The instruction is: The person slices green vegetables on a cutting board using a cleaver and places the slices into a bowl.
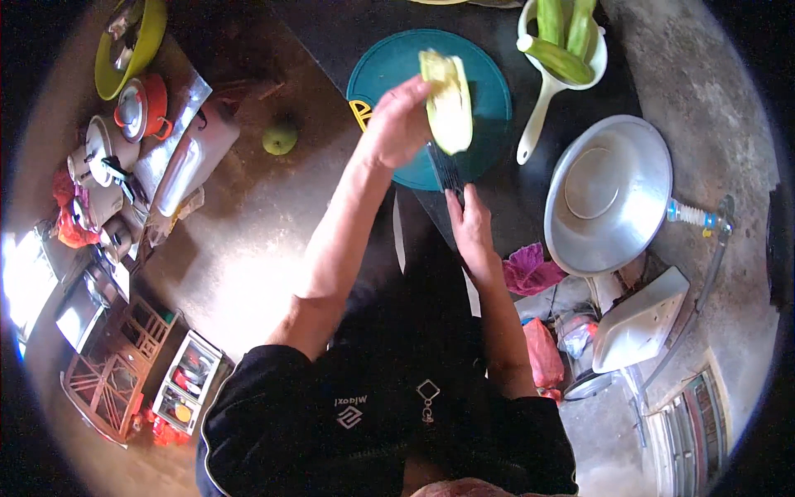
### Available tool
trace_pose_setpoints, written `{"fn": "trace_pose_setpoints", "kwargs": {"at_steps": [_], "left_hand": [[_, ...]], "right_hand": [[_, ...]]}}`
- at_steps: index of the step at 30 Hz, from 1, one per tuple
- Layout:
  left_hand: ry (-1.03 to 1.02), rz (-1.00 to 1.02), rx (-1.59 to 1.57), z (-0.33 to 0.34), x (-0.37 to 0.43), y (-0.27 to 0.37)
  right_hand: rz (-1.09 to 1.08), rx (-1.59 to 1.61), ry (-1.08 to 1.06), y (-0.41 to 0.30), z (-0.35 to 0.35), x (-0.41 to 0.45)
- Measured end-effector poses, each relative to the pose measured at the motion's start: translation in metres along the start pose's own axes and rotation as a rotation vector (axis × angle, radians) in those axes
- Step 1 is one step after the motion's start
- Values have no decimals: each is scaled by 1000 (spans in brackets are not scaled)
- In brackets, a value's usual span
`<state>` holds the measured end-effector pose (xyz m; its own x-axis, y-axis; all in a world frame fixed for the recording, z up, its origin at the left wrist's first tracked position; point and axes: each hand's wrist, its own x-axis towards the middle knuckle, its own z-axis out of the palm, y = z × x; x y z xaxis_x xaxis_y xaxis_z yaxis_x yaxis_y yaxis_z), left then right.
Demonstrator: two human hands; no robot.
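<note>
My left hand (400, 118) grips a halved long green vegetable (449, 112), its pale cut face turned upward. The half is held above a round teal cutting board (379, 65) with a yellow handle. In my right hand (472, 220) is a knife (445, 168) with a dark blade, its edge side hard to make out. The blade points away from me, just below the lower end of the half, and its tip is hidden. Right of the board, several whole long green vegetables (556, 59) lie in a white long-handled strainer or scoop (539, 121).
A large metal basin (646, 180) stands to the right, beside a tap with a hose (695, 214). Below it are a purple cloth (534, 270) and a tilted white sink (640, 329). Leftward are a green round fruit (279, 139), a red pot (149, 105) and a wooden chair (102, 391).
</note>
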<state>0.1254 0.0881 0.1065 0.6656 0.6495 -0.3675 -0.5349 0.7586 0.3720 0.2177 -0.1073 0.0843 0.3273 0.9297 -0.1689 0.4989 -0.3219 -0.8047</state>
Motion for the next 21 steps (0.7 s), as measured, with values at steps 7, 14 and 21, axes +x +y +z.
{"fn": "trace_pose_setpoints", "kwargs": {"at_steps": [7,14,21], "left_hand": [[39,-122,-213,-1,-43,-18],[92,-167,-244,-7,-61,-13],[336,-72,318,-49,-51,-26]], "right_hand": [[166,-99,2,6,-5,32],[144,-153,35,10,-8,29],[380,-157,7,0,-5,27]]}}
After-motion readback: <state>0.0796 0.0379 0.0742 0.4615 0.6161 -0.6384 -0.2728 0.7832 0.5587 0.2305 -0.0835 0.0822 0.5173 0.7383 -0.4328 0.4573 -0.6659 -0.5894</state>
